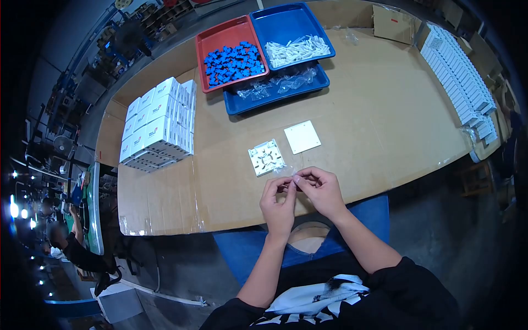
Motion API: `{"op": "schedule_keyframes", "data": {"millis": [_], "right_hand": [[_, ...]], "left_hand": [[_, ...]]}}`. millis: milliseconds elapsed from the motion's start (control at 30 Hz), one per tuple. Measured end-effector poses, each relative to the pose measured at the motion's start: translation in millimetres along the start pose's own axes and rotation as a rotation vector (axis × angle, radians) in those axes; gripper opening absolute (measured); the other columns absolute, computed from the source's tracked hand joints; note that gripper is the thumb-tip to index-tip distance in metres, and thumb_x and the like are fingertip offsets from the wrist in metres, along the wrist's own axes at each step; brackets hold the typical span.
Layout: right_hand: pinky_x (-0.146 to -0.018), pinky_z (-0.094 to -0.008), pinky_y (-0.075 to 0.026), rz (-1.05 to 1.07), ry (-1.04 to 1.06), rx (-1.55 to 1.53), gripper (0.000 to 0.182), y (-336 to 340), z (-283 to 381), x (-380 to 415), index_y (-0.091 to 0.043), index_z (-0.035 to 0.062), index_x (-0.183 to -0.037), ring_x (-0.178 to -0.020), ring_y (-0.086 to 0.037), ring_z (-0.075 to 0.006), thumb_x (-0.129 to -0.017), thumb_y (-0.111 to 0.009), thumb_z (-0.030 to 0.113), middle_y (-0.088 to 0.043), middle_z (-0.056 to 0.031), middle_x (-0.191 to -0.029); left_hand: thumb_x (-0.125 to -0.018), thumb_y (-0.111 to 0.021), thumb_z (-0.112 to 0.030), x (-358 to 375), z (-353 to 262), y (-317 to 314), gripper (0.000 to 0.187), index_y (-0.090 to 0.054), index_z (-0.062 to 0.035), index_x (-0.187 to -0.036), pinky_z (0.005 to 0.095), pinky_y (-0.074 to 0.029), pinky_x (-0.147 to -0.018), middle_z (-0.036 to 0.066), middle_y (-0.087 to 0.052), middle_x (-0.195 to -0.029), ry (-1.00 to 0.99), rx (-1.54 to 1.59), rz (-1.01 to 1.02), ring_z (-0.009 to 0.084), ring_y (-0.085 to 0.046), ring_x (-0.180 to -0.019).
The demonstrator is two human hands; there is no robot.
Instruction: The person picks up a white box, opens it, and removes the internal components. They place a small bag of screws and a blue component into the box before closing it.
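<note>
My left hand (279, 204) and my right hand (323, 193) meet fingertip to fingertip near the front edge of the table. Both are closed in a pinch on a small clear plastic bag (284, 170), which shows just beyond the fingers; its contents are too small to make out. Right beyond my left hand lies a white square plastic base (265, 158) with its moulded inner side up. A flat white square cover (302, 137) with small corner holes rests farther back, slightly to the right.
Stacked white boxes (157, 124) stand at left. A red tray (204, 41) of blue connectors and a blue tray (286, 16) of white slender pieces sit over another blue tray (236, 109) with clear bags. White parts (456, 74) line the right edge. A person (82, 250) is far left.
</note>
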State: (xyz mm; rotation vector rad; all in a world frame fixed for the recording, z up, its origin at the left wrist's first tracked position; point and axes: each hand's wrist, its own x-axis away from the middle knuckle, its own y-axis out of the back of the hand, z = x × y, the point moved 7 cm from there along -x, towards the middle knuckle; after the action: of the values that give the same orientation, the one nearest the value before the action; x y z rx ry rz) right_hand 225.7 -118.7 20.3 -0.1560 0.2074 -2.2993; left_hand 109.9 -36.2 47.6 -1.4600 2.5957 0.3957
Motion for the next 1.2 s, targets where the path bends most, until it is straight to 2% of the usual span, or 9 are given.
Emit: {"op": "schedule_keyframes", "data": {"millis": [233, 300, 533, 600, 700, 900, 1033, 1100, 1200], "right_hand": [[-0.08, -0.0254, -0.06, -0.006, -0.037, -0.001, 0.018, 0.9, 3.8, -0.4, -0.069, -0.0083, -0.109, -0.087, -0.07, -0.0109, -0.101, -0.065, 0.007, -0.073, -0.0092, -0.095], [-0.079, -0.0256, -0.06, -0.002, -0.075, -0.066, 0.018, 0.1, 2.8, -0.7, -0.068, -0.0079, -0.109, -0.086, -0.07, -0.0108, -0.102, -0.064, 0.007, -0.073, -0.0095, -0.096], [-0.08, -0.0267, -0.061, -0.007, -0.065, -0.085, 0.016, -0.9, -0.2, 0.6, -0.067, -0.0079, -0.107, -0.087, -0.071, -0.0129, -0.102, -0.062, 0.006, -0.073, -0.0104, -0.097], [-0.072, -0.0251, -0.06, -0.025, 0.023, 0.053, 0.016, -0.2, 2.2, -0.1, -0.066, -0.008, -0.106, -0.085, -0.072, -0.0112, -0.1, -0.065, 0.006, -0.074, -0.0104, -0.095], [-0.079, -0.0259, -0.06, -0.02, 0.015, 0.065, 0.015, -4.4, 10.9, 3.7, -0.064, -0.0069, -0.11, -0.088, -0.071, -0.0117, -0.1, -0.065, 0.003, -0.073, -0.0105, -0.097], [-0.077, -0.024, -0.058, 0.008, 0.148, 0.276, 0.022, -16.5, 34.3, 9.5, -0.063, -0.0069, -0.113, -0.088, -0.07, -0.0101, -0.096, -0.072, 0.005, -0.073, -0.0101, -0.1], [-0.077, -0.0242, -0.058, 0.012, 0.117, 0.193, 0.024, -11.1, 18.3, 4.2, -0.065, -0.0074, -0.114, -0.089, -0.07, -0.0106, -0.096, -0.072, 0.005, -0.073, -0.0097, -0.099], [-0.078, -0.024, -0.058, 0.004, -0.093, -0.095, 0.024, -9.2, 6.8, 3.8, -0.067, -0.0077, -0.115, -0.089, -0.07, -0.0106, -0.096, -0.072, 0.006, -0.073, -0.0098, -0.1], [-0.079, -0.0243, -0.058, 0.011, 0.026, 0.061, 0.024, -5.3, 7.3, 1.9, -0.067, -0.0079, -0.116, -0.09, -0.07, -0.0111, -0.096, -0.07, 0.004, -0.074, -0.0109, -0.101]], "left_hand": [[-0.097, -0.071, -0.006, 1.5, 7.0, -2.6, 0.008, -0.069, 0.0001, -0.102, 0.0251, -0.05, -0.077, 0.004, -0.067, -0.092, 0.028, 0.019, 0.018, 0.0104, -0.064, -0.085], [-0.099, -0.069, -0.008, 4.3, 16.1, -4.7, 0.009, -0.067, -0.0005, -0.104, 0.0229, -0.05, -0.075, 0.003, -0.069, -0.091, 0.205, 0.247, 0.009, 0.0085, -0.064, -0.083], [-0.1, -0.068, -0.008, 6.0, 22.3, -3.5, 0.01, -0.064, -0.0012, -0.106, 0.0211, -0.049, -0.071, 0.002, -0.068, -0.091, 0.25, 0.288, -0.011, 0.0054, -0.062, -0.082], [-0.1, -0.067, -0.009, 5.9, 12.5, 3.6, 0.011, -0.063, -0.0009, -0.106, 0.0222, -0.049, -0.071, 0.002, -0.067, -0.092, 0.174, 0.163, -0.079, 0.006, -0.06, -0.081], [-0.1, -0.066, -0.007, 4.9, 7.1, 8.0, 0.01, -0.063, 0.0018, -0.104, 0.0275, -0.052, -0.073, 0.008, -0.068, -0.094, 0.047, -0.007, -0.124, 0.0122, -0.065, -0.081], [-0.098, -0.066, -0.007, 7.5, -7.3, 5.0, 0.01, -0.064, -0.0011, -0.105, 0.0367, -0.049, -0.082, 0.012, -0.067, -0.1, -0.178, -0.246, -0.092, 0.0249, -0.065, -0.088], [-0.096, -0.067, -0.007, 7.5, -5.7, 4.2, 0.011, -0.064, -0.0022, -0.105, 0.0386, -0.047, -0.085, 0.012, -0.067, -0.103, -0.188, -0.233, -0.097, 0.0281, -0.064, -0.091], [-0.094, -0.068, -0.007, 6.6, -5.0, 6.0, 0.012, -0.065, -0.0024, -0.105, 0.0386, -0.047, -0.086, 0.012, -0.067, -0.104, -0.12, -0.153, -0.111, 0.028, -0.064, -0.092], [-0.094, -0.069, -0.007, 7.2, -7.6, 3.0, 0.013, -0.065, -0.0027, -0.106, 0.038, -0.047, -0.086, 0.012, -0.067, -0.105, -0.189, -0.203, -0.085, 0.0269, -0.063, -0.091]]}}
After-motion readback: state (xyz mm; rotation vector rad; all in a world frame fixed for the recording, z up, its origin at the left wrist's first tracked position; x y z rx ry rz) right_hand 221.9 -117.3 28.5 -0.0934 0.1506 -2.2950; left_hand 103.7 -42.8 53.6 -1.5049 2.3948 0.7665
